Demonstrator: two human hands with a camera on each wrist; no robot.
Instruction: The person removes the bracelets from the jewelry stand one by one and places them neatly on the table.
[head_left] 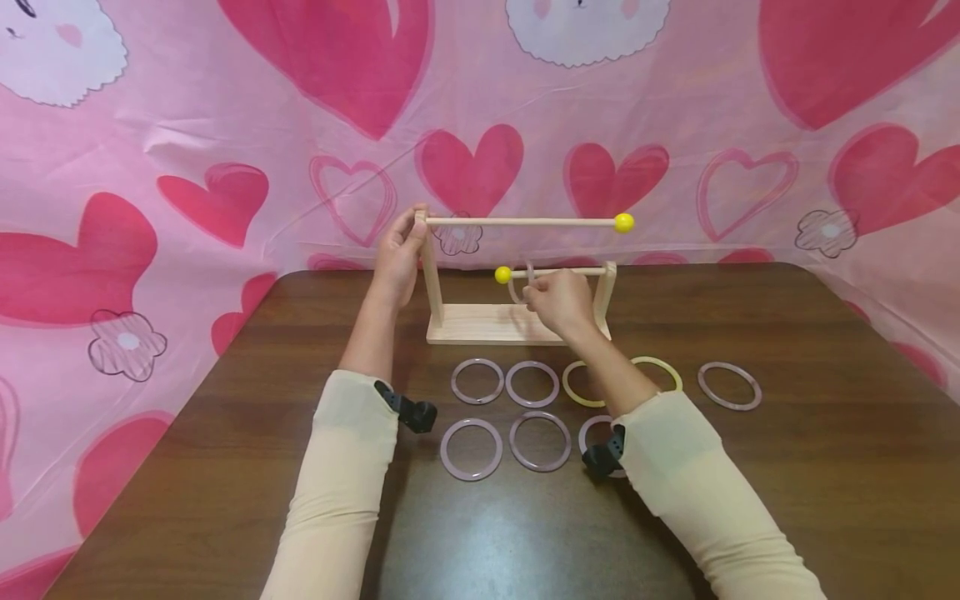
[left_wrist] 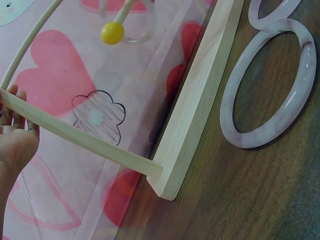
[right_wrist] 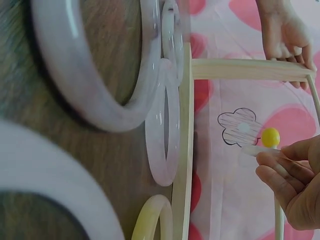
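A pale wooden bangle stand (head_left: 517,325) has a tall left post with a long upper rod (head_left: 525,222), and a shorter right post with a lower rod. Each rod ends in a yellow ball. My left hand (head_left: 399,258) grips the top of the tall post, fingers wrapped around it in the right wrist view. At the lower rod, just right of its yellow ball (head_left: 503,275), my right hand (head_left: 564,302) pinches a pale translucent bangle (right_wrist: 251,150) between thumb and fingers. Part of that bangle is hidden behind the fingers.
In front of the stand lie several lilac bangles (head_left: 472,476) in two rows, with yellow bangles (head_left: 657,360) among them. Another lilac bangle (head_left: 730,407) lies off to the right. My right forearm covers part of the rows. A pink heart-patterned cloth (head_left: 480,100) hangs behind the brown table (head_left: 247,467).
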